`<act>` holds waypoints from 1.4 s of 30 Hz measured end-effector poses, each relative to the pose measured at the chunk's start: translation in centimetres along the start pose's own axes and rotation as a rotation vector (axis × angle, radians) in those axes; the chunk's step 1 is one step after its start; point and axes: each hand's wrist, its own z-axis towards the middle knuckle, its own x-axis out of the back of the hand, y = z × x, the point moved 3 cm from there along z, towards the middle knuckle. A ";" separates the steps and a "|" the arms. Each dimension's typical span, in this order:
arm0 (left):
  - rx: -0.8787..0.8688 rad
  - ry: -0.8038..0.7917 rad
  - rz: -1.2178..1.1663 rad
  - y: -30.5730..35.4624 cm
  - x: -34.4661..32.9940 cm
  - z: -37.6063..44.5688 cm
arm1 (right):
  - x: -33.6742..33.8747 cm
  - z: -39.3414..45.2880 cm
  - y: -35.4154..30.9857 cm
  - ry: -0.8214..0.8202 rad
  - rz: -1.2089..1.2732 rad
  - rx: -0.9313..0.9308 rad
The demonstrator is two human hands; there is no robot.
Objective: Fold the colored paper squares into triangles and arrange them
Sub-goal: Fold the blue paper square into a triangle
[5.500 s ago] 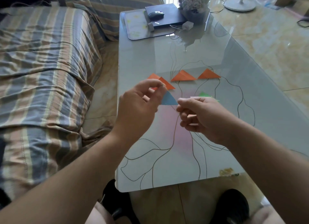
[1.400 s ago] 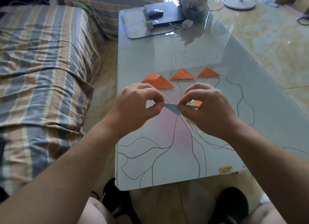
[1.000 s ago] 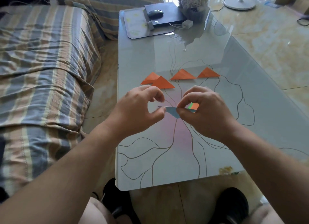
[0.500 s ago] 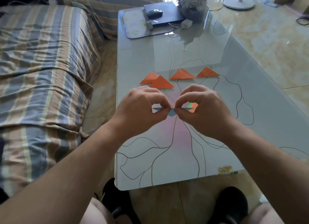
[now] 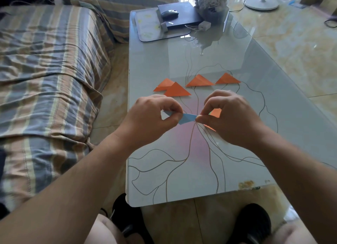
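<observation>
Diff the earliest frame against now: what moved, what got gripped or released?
The blue paper went from an upright triangle in the left hand to lying flatter, pinched at either end by both hands; the right hand took hold. The four orange triangles on the table stayed put.

Orange folded triangles laid out on glass table [image 5: 237, 152]: four – far left [image 5: 164, 84], overlapping one in front [image 5: 176, 91], middle [image 5: 199, 81], right [image 5: 227, 79].
Blue folded paper [image 5: 187, 118]: one, pinched between two hands – left hand [image 5: 151, 120], right hand [image 5: 231, 118].
Orange paper behind right hand [image 5: 216, 112]: at least one, mostly hidden; count uncertain.
Computer mouse [image 5: 169, 13]: one.
Dark flat box [image 5: 180, 14]: one.
Black shoes: two – one [image 5: 125, 212], other [image 5: 253, 222].
Striped sofa [image 5: 45, 70]: one.
</observation>
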 end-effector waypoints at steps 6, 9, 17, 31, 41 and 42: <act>0.198 0.053 -0.239 0.0 0.4 -0.1 | -0.4 -0.3 0.5 -0.157 -0.065 -0.173; 0.208 0.009 -0.204 0.0 0.3 -0.2 | -0.6 -0.4 0.1 -0.147 -0.077 -0.179; 0.121 -0.134 -0.208 1.3 -1.0 -0.7 | -2.2 -0.6 -1.4 -0.095 0.399 -0.121; 0.277 -0.068 -0.398 0.3 -0.1 -0.4 | -0.4 -0.3 0.0 -0.126 0.477 -0.341; 0.205 -0.126 -0.351 1.3 -1.2 -0.6 | -1.4 -0.5 -1.1 -0.087 0.161 -0.052; 0.204 -0.123 -0.340 1.2 -1.2 -0.6 | -1.4 -0.5 -1.2 -0.076 0.158 -0.045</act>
